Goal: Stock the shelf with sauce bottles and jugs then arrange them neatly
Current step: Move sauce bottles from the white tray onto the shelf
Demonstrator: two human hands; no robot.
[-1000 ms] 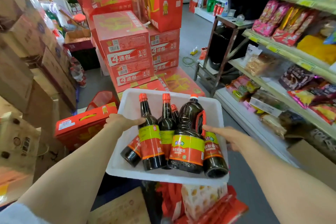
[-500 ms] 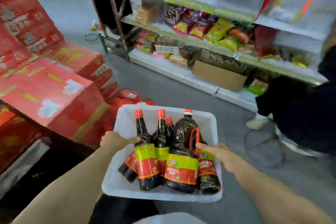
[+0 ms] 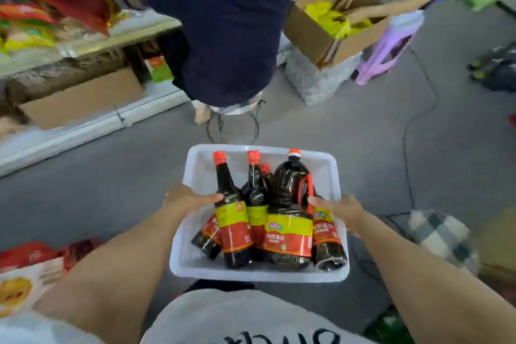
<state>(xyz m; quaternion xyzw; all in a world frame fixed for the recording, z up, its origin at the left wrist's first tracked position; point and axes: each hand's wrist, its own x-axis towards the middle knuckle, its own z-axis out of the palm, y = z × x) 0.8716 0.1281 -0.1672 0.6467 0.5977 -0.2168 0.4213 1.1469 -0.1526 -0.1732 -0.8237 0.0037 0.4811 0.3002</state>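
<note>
- Looking down from the head view, a white tray is carried at waist height over the grey floor, the left hand gripping its left rim and the right hand gripping its right rim.
- Sauce bottles with red caps and a big dark jug lie leaning inside the tray.
- Directly ahead, a person in a dark blue top blocks the aisle, near a wire stool.
- Left, a shelf holds blurred snack packs, with a cardboard box below.
- Upper right, someone's arms reach into an open carton beside a purple stool.
- A cable trails across the floor.
- The fingers under the rims are hidden; the labels are too blurred to read.
</note>
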